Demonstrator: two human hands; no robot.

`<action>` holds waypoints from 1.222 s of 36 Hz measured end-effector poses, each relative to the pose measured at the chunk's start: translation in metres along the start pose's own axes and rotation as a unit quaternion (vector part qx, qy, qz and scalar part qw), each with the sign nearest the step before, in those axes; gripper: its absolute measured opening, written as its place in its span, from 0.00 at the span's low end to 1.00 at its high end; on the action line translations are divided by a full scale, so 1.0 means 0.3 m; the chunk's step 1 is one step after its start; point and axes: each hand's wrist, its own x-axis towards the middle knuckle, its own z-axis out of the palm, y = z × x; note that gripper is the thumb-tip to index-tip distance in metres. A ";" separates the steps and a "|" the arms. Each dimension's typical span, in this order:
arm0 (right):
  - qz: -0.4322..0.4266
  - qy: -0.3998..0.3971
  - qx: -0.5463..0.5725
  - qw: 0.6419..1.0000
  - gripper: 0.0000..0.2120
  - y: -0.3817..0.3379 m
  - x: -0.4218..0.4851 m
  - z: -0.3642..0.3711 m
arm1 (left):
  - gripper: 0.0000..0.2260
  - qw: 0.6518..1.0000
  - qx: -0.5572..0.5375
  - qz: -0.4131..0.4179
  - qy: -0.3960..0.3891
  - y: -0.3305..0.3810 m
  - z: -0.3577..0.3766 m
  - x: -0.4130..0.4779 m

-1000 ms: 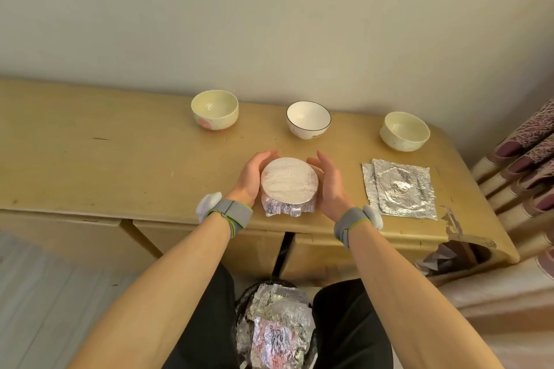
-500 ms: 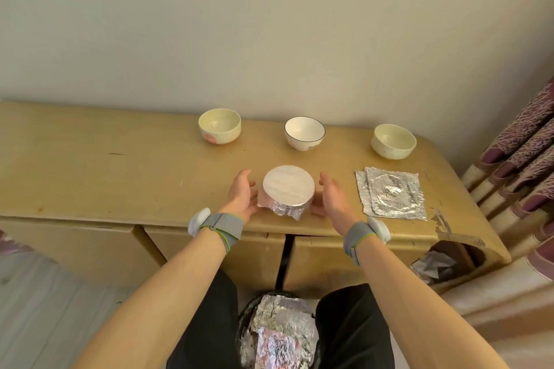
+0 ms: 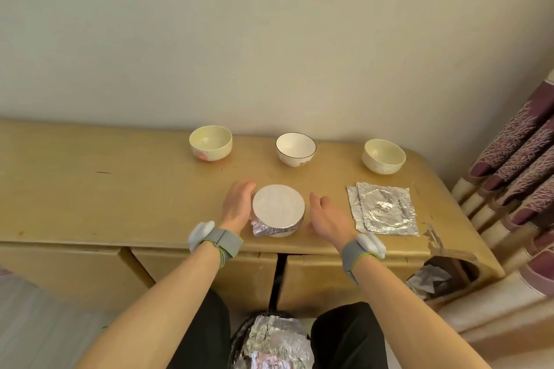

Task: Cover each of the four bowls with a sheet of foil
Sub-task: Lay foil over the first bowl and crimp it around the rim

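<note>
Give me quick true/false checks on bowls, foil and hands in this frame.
1. The foil-covered bowl sits between the left hand and the right hand. True.
2. The right hand grips it. False: it is open and apart from the bowl.
3. The three back bowls are uncovered. True.
4. The spare foil sheets lie left of the covered bowl. False: they lie to its right.

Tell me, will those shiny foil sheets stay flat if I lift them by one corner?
Probably not: the foil sheets look very thin, so they would likely droop and bend. The round dent pressed into the top one suggests they keep whatever shape they get. Their edges look crinkly, so they may tear if pulled hard.
</note>
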 end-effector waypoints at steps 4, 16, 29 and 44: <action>-0.091 0.054 0.045 0.993 0.17 -0.065 0.017 0.013 | 0.20 0.988 0.105 0.112 -0.019 0.009 0.008 -0.026; -0.205 0.027 0.096 0.974 0.16 -0.125 0.061 0.154 | 0.18 0.980 0.132 0.147 -0.030 -0.061 0.090 -0.028; -0.136 0.011 0.236 0.962 0.16 -0.130 0.066 0.163 | 0.18 0.994 -0.026 0.109 -0.001 -0.080 0.110 -0.027; 0.002 -0.089 0.473 0.876 0.23 -0.072 0.109 0.173 | 0.21 0.980 -0.186 0.024 -0.060 -0.089 0.090 0.009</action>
